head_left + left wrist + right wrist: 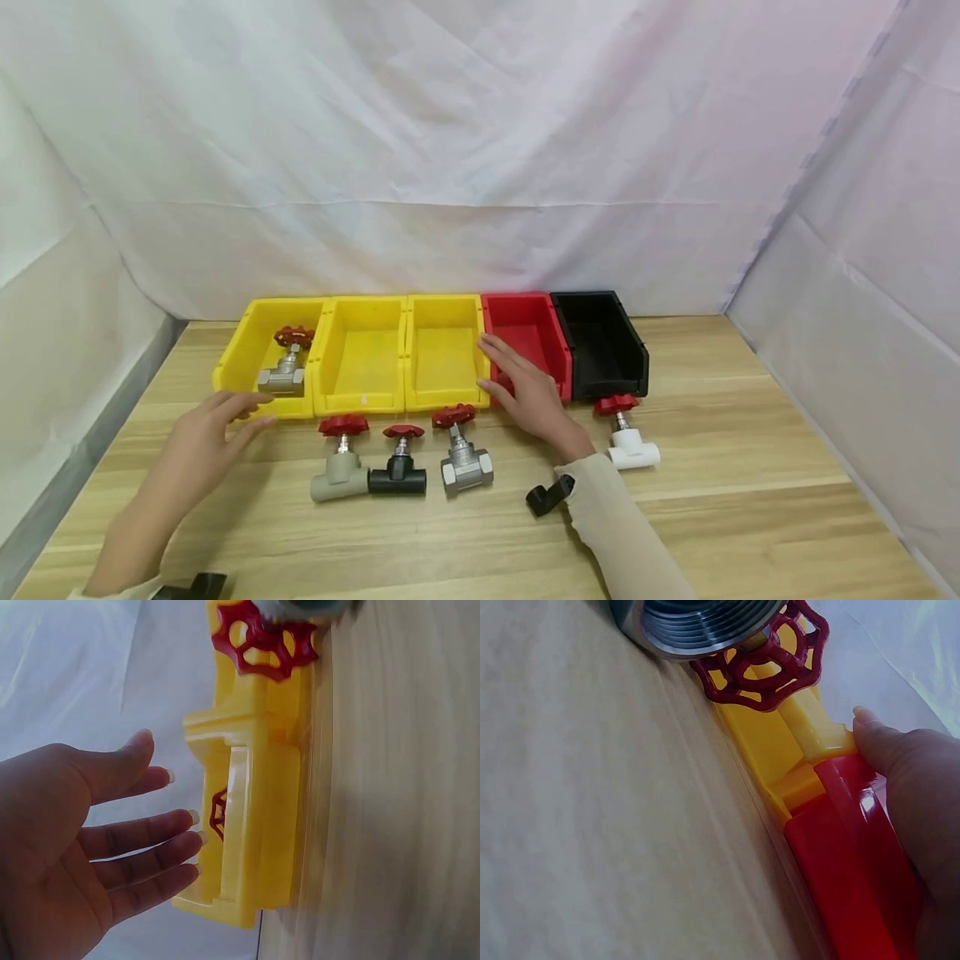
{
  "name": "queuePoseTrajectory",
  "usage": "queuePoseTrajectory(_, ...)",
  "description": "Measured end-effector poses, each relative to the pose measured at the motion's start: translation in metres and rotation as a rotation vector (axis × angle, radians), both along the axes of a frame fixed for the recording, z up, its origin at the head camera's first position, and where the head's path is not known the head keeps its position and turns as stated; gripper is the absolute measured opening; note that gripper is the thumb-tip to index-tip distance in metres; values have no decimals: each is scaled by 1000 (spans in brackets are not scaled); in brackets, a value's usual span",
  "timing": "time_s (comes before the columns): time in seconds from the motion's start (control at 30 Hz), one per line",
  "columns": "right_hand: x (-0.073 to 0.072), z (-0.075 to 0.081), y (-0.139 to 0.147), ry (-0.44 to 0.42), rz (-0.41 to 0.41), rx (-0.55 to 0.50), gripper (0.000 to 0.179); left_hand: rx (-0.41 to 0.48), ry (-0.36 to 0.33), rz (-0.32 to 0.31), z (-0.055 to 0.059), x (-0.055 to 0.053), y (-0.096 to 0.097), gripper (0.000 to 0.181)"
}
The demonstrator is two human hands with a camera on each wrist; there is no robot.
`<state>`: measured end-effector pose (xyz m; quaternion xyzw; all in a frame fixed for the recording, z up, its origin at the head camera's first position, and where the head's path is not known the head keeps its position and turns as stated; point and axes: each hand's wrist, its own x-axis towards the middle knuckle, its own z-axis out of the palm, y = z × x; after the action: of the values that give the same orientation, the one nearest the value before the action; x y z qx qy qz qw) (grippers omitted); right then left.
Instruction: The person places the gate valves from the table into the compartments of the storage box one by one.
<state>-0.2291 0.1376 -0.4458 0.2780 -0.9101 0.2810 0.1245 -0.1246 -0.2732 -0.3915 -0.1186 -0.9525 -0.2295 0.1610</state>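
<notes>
My left hand (201,442) hovers by the front of the leftmost yellow bin (238,354), fingers loosely extended and holding nothing. Inside that bin stands a metal valve (283,380) with a red handwheel. My right hand (534,404) reaches over the red bin (564,358), its fingers fairly straight. Its thumb and fingertips are at the rim shared with the third yellow bin (446,402); firm contact is hard to tell. In the right wrist view the thumb (881,739) lies by that rim. Between the hands, another metal valve (467,468) stands on the table.
Left of that valve stand a black valve (399,477) and a beige valve (341,477), side by side. A white valve (634,452) stands right of my right forearm. The middle yellow bin (360,402) and a black bin (637,358) complete the row before a white curtain (480,150).
</notes>
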Motion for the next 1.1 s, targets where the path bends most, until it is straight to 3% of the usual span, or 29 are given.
queuePoseTrajectory(0.17, 0, -1, 1, -3, -10, 0, 68, 9, 41, -36, 1, 15, 13, 27)
queuePoseTrajectory(0.43, 0, -2, -1, -17, -3, 8, 68, -59, -10, -105, -5, 31, 30, 40)
queuePoseTrajectory(0.67, 1, 0, -1, -18, -17, 9, 68, -104, 90, -231, -11, 36, 46, 47)
queuePoseTrajectory(0.9, 1, 0, -1, -13, -23, 14, 71, -156, 49, -282, -18, 38, 58, 44)
queuePoseTrajectory(1.1, 1, 0, -1, -9, -17, 15, 69, -134, -26, -296, -24, 38, 63, 41)
